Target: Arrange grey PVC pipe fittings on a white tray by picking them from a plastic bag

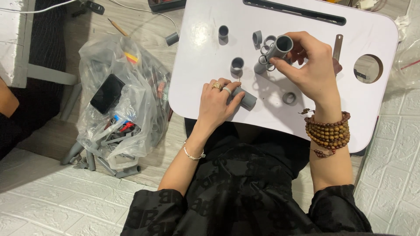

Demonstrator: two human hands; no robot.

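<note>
On a white lap table [197,52] my left hand [216,102], with rings on two fingers, grips a short grey pipe piece [247,99] lying flat near the table's front edge. My right hand [310,65], with wooden bead bracelets on the wrist, holds a longer grey pipe [275,51] tilted above the table, its open end facing up. Several short grey pipe sections and rings lie around it: one upright section [223,32], another [237,64], a thin ring [288,97].
A clear plastic bag [120,100] of grey pipes, tools and a black box lies on the floor to the left. A loose pipe piece [172,38] and a pencil [118,27] lie beyond it. A metal strip [337,46] lies by the table's round hole [368,68].
</note>
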